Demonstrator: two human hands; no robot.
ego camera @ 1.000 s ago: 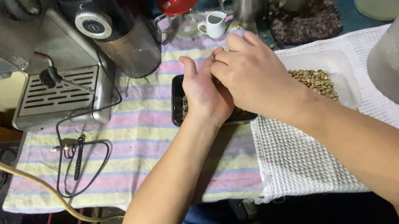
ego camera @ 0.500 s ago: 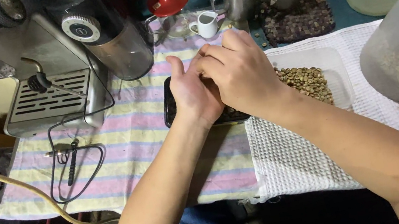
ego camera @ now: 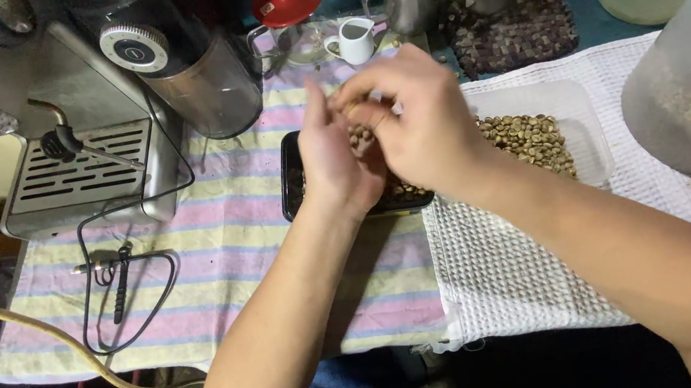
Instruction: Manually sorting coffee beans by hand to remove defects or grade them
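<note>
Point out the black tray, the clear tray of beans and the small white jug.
black tray (ego camera: pixel 293 179), head view, its left rim.
clear tray (ego camera: pixel 584 123), head view, bare right wall.
small white jug (ego camera: pixel 356 40), head view, its body.

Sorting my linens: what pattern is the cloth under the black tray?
Pastel stripes, pink, yellow, blue and white, on the cloth under the black tray; head view.

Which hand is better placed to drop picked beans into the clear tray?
Probably the right hand: it hovers beside the clear tray of pale beans. The left hand sits over the black tray, farther away.
</note>
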